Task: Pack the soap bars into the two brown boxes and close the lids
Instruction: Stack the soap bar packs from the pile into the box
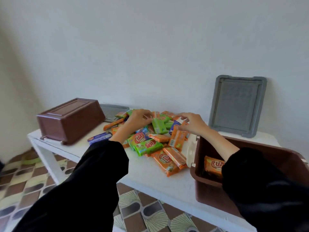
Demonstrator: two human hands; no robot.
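Soap bars in glossy orange, green and blue wrappers (151,139) look light, stiff, slippery, best pinched across their long edges; left hand (139,118) pinches a green bar (158,126), right hand (192,123) open.

The only words I can read are on the soap wrappers. The orange bar (214,165) lying in the open brown box (209,185) at my 3 o'clock shows "KUA" in white letters on a red oval; the rest of the word is hidden behind my sleeve. A green bar (148,146) in the heap on the table (150,178) carries the same red oval, turned upside down to me. A bar just behind it (139,137) shows "UA". The small print on every wrapper is too blurred to read.
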